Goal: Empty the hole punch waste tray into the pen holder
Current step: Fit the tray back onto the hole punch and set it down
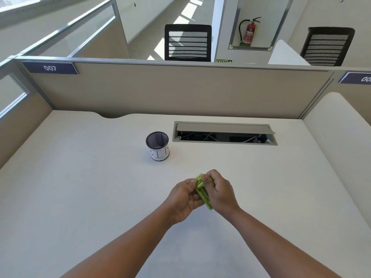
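Both hands grasp green hole punch (202, 190) above desk (80, 197): left hand (185, 197) cradles it, right hand (219, 192) grips top. Pen holder (157, 145) stands well apart; bits inside unclear. Whether tray is off, cannot tell; emptying likely left.

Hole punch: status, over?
Both hands in a grip on the green hole punch. Pen holder upright, far left of it. Path clear.

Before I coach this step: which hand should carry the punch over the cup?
Probably left. The left hand grips the green punch and lies on the cup's side.
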`<state>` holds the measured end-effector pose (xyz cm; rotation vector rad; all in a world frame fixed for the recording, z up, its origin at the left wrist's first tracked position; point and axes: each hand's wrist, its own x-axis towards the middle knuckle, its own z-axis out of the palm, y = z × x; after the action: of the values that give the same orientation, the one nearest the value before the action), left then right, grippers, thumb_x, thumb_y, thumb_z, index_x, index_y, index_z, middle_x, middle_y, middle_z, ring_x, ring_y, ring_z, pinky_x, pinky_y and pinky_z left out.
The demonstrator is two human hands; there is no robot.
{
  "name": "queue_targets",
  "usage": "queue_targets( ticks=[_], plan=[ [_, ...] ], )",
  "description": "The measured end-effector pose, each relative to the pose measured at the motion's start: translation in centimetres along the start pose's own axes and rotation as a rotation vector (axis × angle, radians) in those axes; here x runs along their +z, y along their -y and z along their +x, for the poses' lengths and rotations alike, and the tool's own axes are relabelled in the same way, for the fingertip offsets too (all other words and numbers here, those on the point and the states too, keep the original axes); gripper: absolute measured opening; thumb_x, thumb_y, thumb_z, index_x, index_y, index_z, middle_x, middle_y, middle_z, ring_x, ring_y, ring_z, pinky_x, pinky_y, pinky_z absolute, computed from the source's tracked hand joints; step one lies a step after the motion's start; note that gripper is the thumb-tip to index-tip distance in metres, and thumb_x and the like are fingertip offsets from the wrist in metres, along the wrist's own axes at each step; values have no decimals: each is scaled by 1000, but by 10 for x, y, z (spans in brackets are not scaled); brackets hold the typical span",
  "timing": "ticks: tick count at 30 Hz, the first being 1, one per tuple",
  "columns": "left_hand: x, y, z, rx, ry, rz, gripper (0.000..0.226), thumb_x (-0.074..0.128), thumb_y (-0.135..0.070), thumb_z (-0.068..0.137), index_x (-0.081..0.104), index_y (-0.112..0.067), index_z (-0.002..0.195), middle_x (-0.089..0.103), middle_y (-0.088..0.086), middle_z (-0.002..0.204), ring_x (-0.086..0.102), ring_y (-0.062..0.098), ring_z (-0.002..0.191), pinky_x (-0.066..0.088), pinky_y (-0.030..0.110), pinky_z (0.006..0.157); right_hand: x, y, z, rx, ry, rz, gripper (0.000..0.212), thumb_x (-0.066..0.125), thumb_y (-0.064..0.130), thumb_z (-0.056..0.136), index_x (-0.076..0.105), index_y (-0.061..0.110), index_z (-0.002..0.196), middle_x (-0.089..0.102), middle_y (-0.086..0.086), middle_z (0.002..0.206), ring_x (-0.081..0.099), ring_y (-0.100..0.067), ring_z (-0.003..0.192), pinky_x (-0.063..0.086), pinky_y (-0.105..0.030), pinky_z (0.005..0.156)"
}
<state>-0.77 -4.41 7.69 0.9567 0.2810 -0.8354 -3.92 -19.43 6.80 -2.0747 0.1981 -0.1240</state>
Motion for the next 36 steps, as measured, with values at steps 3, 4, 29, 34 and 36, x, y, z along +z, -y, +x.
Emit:
queue_targets(
  ticks=[3,4,29,34,36],
  plan=[
    [-1,2,1,32,-16,17,39,37,-18,110,59,10,124,73,28,111,75,36,102,62,40,81,1,0,1,-9,-14,-24,32,45,55,101,51,31,81,62,9,64,55,-12,60,50,-41,61],
    [-1,3,1,43,-22,12,38,37,-17,110,60,9,124,73,28,112,74,36,102,62,40,81,2,0,2,-5,-12,-21,32,47,56,100,52,31,81,62,10,64,54,-10,59,50,-40,61],
    [-18,-3,11,113,-109,-222,23,64,-17,93,75,-6,110,78,15,109,76,33,98,63,43,80,-10,-14,-8,598,25,894,14,63,12,100,71,0,104,72,-11,82,65,-17,64,58,-26,57],
    [-26,-15,19,147,-233,128,16,66,-13,94,76,-12,107,78,10,96,75,24,84,62,37,72,-13,-15,-8,563,62,743,12,64,12,100,73,7,96,72,-7,84,64,-20,71,57,-29,65],
    [-29,-18,18,145,-221,225,15,67,-14,95,76,-14,107,77,9,96,74,24,84,61,35,71,-14,-16,-7,548,68,702,12,64,12,100,74,7,96,72,-7,84,64,-19,72,57,-29,65]
  ],
)
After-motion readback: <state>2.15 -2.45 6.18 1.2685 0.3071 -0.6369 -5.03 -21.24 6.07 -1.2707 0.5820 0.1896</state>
